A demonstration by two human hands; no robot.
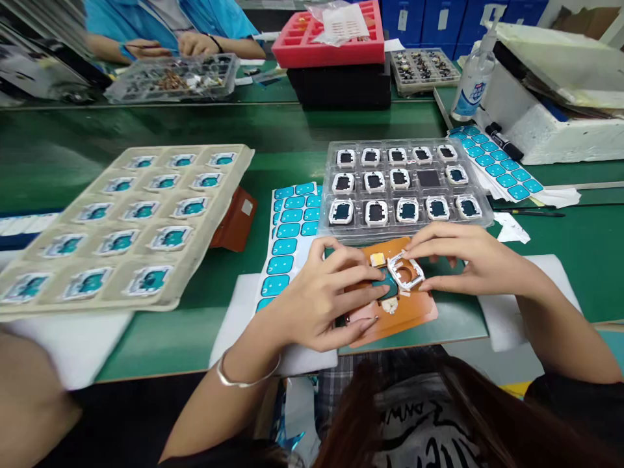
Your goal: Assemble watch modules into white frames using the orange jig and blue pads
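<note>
On an orange board (pixel 414 316) lies a small teal piece (pixel 389 286), with the fingertips of my left hand (pixel 331 292) resting on it, spread over the board's left part. My right hand (pixel 463 260) pinches a white square frame (pixel 407 272) between thumb and fingers at its right side, tilted just beside the teal piece. A yellow square (pixel 377 259) and a small whitish lump (pixel 390 305) are on the board too. Behind it a clear tray (pixel 407 229) holds several white frames with dark centres; one of its pockets shows no frame.
Sheets of teal stickers (pixel 284 247) lie left of the tray and at the right (pixel 502 162). A beige tray (pixel 182 286) of frames stands left. Beyond are a red bin (pixel 331 55), a pump bottle (pixel 472 84), a foam box (pixel 560 133) and another person's hands (pixel 195 44).
</note>
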